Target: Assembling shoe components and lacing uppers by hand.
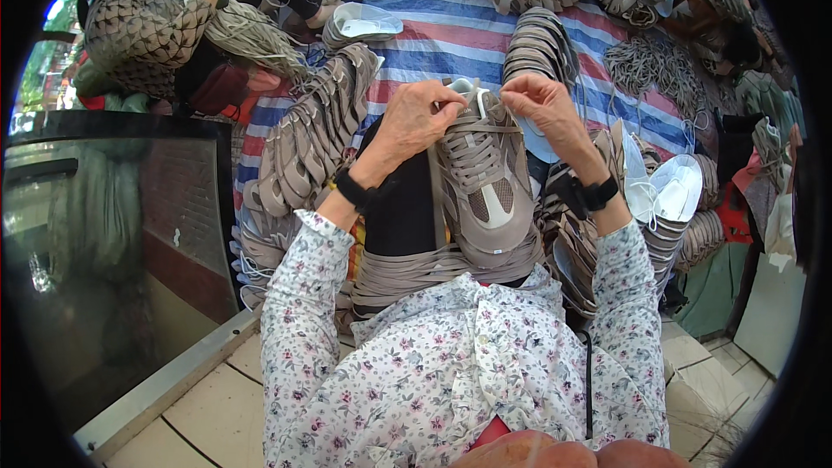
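A beige-grey sneaker upper (490, 199) rests over my lap, its toe pointing toward me and its shoelace (472, 146) criss-crossed over the tongue. My left hand (418, 124) is closed in a pinch on the shoelace at the upper's left top edge. Across the opening, my right hand (548, 110) pinches at the lace by the right top edge; the bit between those fingertips is mostly hidden. A bundle of loose grey-beige laces (407, 277) lies across my thighs, below the toe.
Stacked shoe uppers (316, 134) line my left; more stacks (542, 48) stand ahead and right. A pile of laces (654, 74) lies on the striped sheet (442, 52). Another person (143, 35) sits at the far left, beyond a dark glass panel (121, 251).
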`<state>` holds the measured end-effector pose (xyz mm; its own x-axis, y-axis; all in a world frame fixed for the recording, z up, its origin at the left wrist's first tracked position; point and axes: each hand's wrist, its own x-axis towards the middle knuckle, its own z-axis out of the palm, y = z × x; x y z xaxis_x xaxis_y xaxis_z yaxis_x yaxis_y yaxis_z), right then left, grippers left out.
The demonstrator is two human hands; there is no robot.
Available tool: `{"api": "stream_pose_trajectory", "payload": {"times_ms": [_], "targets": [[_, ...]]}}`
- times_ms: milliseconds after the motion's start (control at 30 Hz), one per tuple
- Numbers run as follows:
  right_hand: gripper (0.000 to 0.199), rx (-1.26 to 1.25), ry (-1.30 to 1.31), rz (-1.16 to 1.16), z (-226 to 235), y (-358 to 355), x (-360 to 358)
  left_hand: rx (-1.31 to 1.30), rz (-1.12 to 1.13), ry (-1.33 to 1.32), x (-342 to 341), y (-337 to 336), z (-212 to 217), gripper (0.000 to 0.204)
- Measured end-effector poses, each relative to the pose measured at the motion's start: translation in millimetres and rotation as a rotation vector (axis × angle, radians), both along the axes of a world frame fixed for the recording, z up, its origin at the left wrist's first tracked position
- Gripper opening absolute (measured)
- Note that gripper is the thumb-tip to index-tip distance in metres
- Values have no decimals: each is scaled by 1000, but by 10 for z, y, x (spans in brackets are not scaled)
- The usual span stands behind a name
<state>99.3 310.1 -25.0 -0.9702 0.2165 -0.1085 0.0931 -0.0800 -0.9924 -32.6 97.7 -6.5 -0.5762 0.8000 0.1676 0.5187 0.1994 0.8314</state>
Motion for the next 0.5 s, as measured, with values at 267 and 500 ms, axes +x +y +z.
{"api": "stream_pose_trajectory", "payload": {"times_ms": [267, 500], "targets": [[7, -98, -107, -89, -110, -230, 72, -152, -85, -145, -24, 227, -126, 22], [9, 41, -52, -169, -222, -353, 65, -245, -123, -337, -67, 257, -153, 24]]}}
